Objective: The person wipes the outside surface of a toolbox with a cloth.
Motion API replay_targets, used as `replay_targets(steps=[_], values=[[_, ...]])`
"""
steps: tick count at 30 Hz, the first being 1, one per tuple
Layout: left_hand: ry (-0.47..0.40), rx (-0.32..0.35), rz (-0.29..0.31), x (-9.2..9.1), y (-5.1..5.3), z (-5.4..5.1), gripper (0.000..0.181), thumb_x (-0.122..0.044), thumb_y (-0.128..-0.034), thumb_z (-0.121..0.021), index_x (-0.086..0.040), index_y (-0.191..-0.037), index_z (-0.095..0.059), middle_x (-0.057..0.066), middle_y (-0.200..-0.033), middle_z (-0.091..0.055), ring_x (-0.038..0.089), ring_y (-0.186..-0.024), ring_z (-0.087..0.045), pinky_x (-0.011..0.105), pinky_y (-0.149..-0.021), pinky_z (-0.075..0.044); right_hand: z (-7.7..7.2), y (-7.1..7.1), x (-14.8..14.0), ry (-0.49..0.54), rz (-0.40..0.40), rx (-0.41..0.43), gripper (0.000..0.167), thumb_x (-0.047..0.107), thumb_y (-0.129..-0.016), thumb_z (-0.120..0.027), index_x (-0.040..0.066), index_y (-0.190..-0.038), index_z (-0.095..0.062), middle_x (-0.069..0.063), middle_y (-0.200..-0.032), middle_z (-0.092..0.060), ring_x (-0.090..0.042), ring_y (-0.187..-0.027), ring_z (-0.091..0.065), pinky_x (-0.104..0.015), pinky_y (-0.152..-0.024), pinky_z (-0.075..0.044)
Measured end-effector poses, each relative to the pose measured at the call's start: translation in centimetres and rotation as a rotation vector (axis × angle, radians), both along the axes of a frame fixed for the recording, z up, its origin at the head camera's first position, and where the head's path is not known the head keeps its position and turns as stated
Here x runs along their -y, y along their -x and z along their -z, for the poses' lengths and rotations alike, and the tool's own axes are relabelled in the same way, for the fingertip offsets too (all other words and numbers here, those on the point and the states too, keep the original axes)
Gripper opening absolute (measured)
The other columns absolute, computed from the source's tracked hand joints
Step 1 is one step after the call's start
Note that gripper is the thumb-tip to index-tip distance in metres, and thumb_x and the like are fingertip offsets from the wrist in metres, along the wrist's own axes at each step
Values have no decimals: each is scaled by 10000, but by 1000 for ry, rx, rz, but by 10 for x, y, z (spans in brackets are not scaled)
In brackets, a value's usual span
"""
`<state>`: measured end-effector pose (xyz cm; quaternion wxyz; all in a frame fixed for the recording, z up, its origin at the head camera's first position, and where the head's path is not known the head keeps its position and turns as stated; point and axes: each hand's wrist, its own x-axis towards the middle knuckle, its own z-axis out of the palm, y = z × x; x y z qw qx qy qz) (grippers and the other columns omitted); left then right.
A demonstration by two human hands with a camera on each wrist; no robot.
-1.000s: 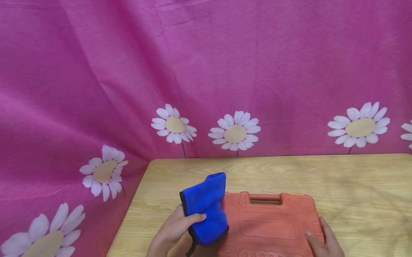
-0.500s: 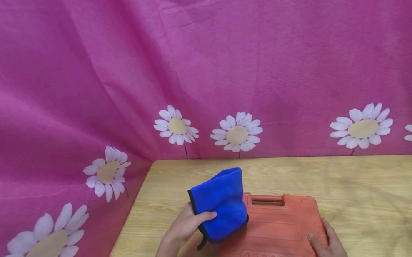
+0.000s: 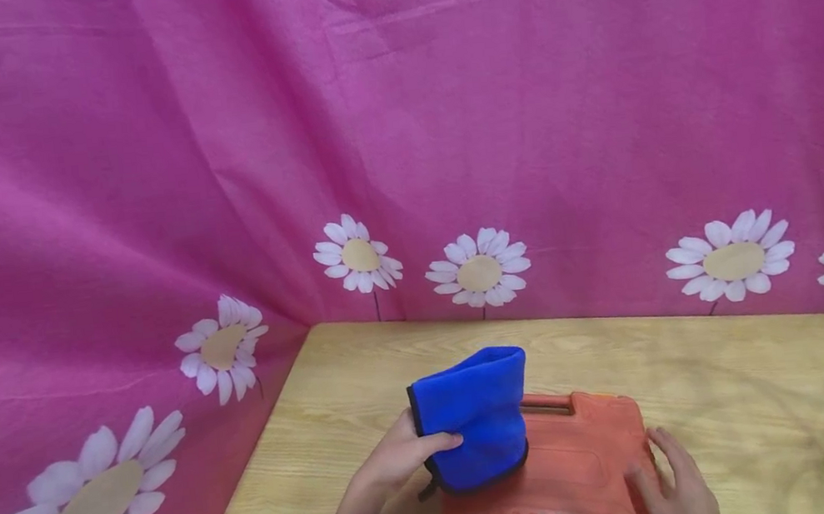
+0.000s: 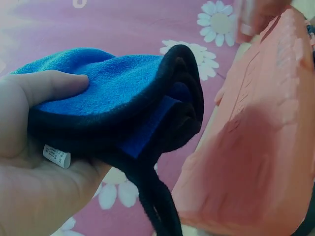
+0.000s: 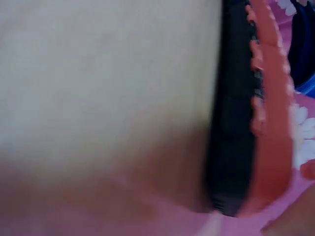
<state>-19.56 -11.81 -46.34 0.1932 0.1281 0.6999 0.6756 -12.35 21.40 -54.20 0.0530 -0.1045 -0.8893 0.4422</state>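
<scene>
Currently, red carrying case (image 3: 573,462) lies short of worktop's (image 3: 349,372) far edge. Beside it, your left hand (image 3: 401,459) pinches a black-trimmed blue cloth (image 3: 482,421); your right hand (image 3: 680,487) is spread.

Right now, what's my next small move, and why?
I'd probably lower the folded blue, black-edged cloth onto the orange-red plastic case: your left hand holds it, a gap shows between cloth and case, and your right hand is at the case's right edge.
</scene>
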Motion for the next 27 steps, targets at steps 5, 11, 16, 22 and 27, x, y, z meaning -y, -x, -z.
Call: replay_targets(steps=[5, 11, 16, 22, 27], values=[[20, 8, 51, -11, -4, -3, 717, -86, -858, -721, -26, -1484, -376, 174, -1389, -542, 353, -1260, -526, 551, -1072, -400, -29, -6, 12, 175, -115, -90, 636, 265, -1009, -612, -26, -1508, -345, -287, -1442, -471, -311, -1296, -514, -395, -974, -517], [-5, 26, 184, -26, -8, 1, 725, -60, -849, -709, -109, -1496, -387, 101, -1376, -557, 284, -1254, -530, 504, -1062, -423, -39, -6, 19, 527, -377, -310, 624, -70, -950, -596, -118, -1492, -289, 3, -1392, -576, 74, -1198, -495, -150, -927, -473], [-34, 23, 345, -37, -11, 1, 666, 1, -878, -682, -104, -1483, -424, 56, -1359, -577, 197, -1210, -561, 394, -1029, -465, -46, -3, 19, 544, -467, -234, 696, -88, -908, -637, -94, -1507, -283, 54, -1428, -528, 42, -1236, -486, -140, -964, -428], [-54, -44, 484, -45, -13, 2, 550, 114, -903, -617, 34, -1422, -452, 145, -1321, -600, 103, -1111, -608, 287, -978, -489, -59, -6, 21, 498, -466, 143, 792, 154, -917, -719, -122, -1482, -238, -307, -1382, -491, -366, -1199, -558, -475, -919, -544], [-44, -58, 507, -46, -13, 4, 552, 117, -908, -604, 28, -1428, -444, 128, -1312, -606, 88, -1085, -614, 279, -971, -492, -59, -7, 23, 549, -505, 149, 769, 141, -914, -716, -153, -1450, -249, -306, -1345, -514, -391, -1149, -574, -493, -881, -558]])
